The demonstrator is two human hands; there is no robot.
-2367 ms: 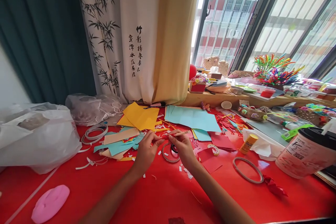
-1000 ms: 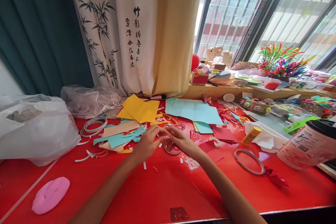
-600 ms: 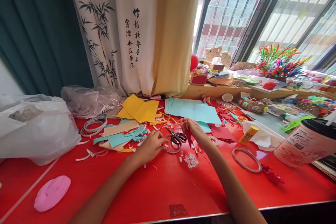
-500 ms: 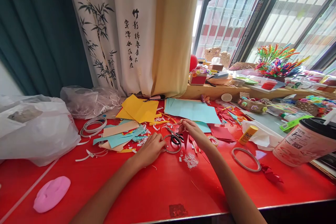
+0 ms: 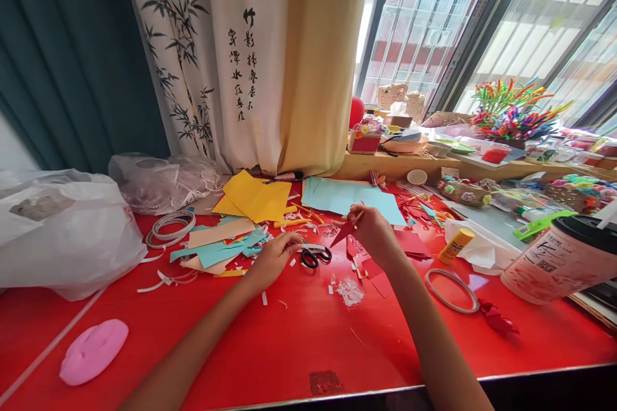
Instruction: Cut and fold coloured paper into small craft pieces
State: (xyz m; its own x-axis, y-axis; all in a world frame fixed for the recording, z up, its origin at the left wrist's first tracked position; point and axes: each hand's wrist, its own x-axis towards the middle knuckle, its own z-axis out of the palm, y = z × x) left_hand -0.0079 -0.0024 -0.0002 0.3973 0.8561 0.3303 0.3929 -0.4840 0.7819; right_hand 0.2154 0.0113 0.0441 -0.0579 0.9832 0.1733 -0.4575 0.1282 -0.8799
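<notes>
My left hand (image 5: 276, 258) pinches a thin roll of white tape (image 5: 314, 246), tilted so that its edge faces me. Behind and just below the roll lie scissors with black handles (image 5: 311, 259) on the red table; their blades are mostly hidden. My right hand (image 5: 375, 231) is closed on a small pointed piece of folded red paper (image 5: 342, 232), held above the table with its tip toward the scissors. Near my right wrist lie red paper sheets (image 5: 384, 281) and a small heap of white scraps (image 5: 350, 293).
Teal and peach paper strips (image 5: 222, 250) lie left, with yellow sheets (image 5: 258, 196) and light-blue sheets (image 5: 351, 198) behind. To the right are another tape roll (image 5: 451, 304), a glue stick (image 5: 456, 245) and a large cup (image 5: 562, 263). Pink clay (image 5: 94, 352) sits front left.
My left hand has lifted and tilted the tape roll off the scissors, shifting slightly left. My right hand has moved up and right, turning the red paper's point sideways to the left.
</notes>
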